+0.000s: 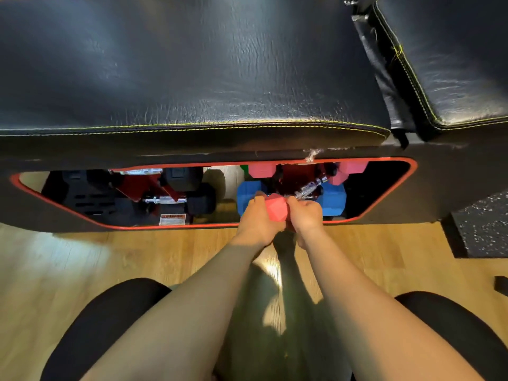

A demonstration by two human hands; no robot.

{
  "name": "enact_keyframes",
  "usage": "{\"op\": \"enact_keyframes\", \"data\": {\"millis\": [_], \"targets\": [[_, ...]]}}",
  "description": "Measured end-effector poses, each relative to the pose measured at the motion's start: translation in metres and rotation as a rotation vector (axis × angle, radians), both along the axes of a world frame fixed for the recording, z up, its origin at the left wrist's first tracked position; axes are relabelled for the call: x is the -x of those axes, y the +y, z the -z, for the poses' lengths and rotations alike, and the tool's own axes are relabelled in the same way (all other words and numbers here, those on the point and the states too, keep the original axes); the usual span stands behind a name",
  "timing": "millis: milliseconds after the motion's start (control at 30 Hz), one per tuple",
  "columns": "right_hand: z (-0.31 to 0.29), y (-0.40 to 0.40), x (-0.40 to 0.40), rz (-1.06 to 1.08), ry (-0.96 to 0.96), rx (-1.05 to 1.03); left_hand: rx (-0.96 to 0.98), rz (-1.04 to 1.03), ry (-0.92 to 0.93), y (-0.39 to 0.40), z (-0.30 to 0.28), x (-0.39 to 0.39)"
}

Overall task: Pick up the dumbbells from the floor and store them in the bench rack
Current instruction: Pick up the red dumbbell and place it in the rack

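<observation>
A pink dumbbell (pixel 275 207) sits at the mouth of the rack (pixel 395 188), the red-rimmed opening in the bench's side, clasped end-on between both hands. Only its faceted near head shows; the rest is hidden behind the fingers. The left hand (pixel 257 220) wraps its left side and the right hand (pixel 306 213) its right, both closed round it, thumbs touching the head.

The step in hand looks like stowing: the dumbbell is off the floor (pixel 110 259) and level with the opening. The next move probably calls for pushing it farther in and setting it down in a free slot.

Just beyond the hands lies a blue dumbbell (pixel 334 200), and above it another pink one (pixel 349 171). Black dumbbells (pixel 198 200) fill the left part. The free slot is hard to make out, so the push needs care.
</observation>
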State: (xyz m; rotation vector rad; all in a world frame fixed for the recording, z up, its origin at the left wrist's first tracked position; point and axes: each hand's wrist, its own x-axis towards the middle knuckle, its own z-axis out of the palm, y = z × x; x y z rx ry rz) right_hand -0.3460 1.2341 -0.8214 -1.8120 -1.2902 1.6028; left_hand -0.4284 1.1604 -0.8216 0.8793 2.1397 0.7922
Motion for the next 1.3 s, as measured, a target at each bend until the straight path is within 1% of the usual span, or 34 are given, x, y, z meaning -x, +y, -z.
{"op": "enact_keyframes", "data": {"millis": [100, 167, 267, 367, 433, 533, 567, 633, 700, 733, 833, 900, 933, 1000, 1067, 1200, 1300], "targets": [[-0.006, -0.005, 0.008, 0.035, 0.026, -0.023, -0.038, 0.044, 0.001, 0.001, -0.008, 0.017], [-0.008, -0.008, 0.011, 0.037, 0.035, -0.036, -0.035, 0.05, -0.049, 0.001, -0.013, 0.026], [-0.007, -0.011, 0.01, 0.027, 0.086, -0.079, -0.027, 0.006, -0.144, 0.005, -0.016, 0.033], [-0.006, -0.01, 0.012, -0.049, 0.18, -0.05, -0.092, -0.125, -0.225, 0.011, -0.011, 0.038], [-0.006, -0.009, 0.013, -0.168, 0.187, -0.043, -0.09, -0.184, -0.22, 0.013, -0.011, 0.038], [-0.006, -0.006, 0.006, -0.374, -0.008, -0.222, 0.007, -0.216, -0.184, 0.018, -0.013, 0.033], [-0.004, -0.005, 0.003, -0.406, -0.042, -0.27, 0.041, -0.225, -0.129, 0.021, -0.013, 0.031], [0.0, -0.001, -0.001, -0.409, -0.04, -0.273, 0.094, -0.234, -0.035, 0.028, -0.01, 0.026], [0.003, 0.005, -0.007, -0.37, -0.052, -0.279, 0.185, -0.168, 0.011, 0.035, -0.006, 0.02], [0.004, 0.008, -0.012, -0.33, -0.082, -0.313, 0.238, -0.119, 0.022, 0.038, -0.004, 0.017], [0.003, 0.019, -0.028, -0.095, -0.273, -0.469, 0.343, -0.012, 0.112, 0.049, 0.006, 0.013], [-0.003, 0.03, -0.039, 0.031, -0.462, -0.536, 0.383, -0.042, 0.129, 0.057, 0.017, 0.017], [-0.006, 0.036, -0.043, 0.062, -0.546, -0.544, 0.403, -0.066, 0.119, 0.06, 0.019, 0.017], [-0.005, 0.049, -0.05, 0.049, -0.632, -0.526, 0.42, -0.101, 0.045, 0.065, 0.025, 0.021], [-0.001, 0.061, -0.053, -0.047, -0.642, -0.468, 0.39, -0.121, -0.046, 0.065, 0.028, 0.024], [0.012, 0.084, -0.051, -0.299, -0.577, -0.371, 0.335, -0.126, -0.016, 0.066, 0.032, 0.029], [0.016, 0.09, -0.049, -0.314, -0.521, -0.361, 0.32, -0.161, 0.003, 0.071, 0.035, 0.033]]}}
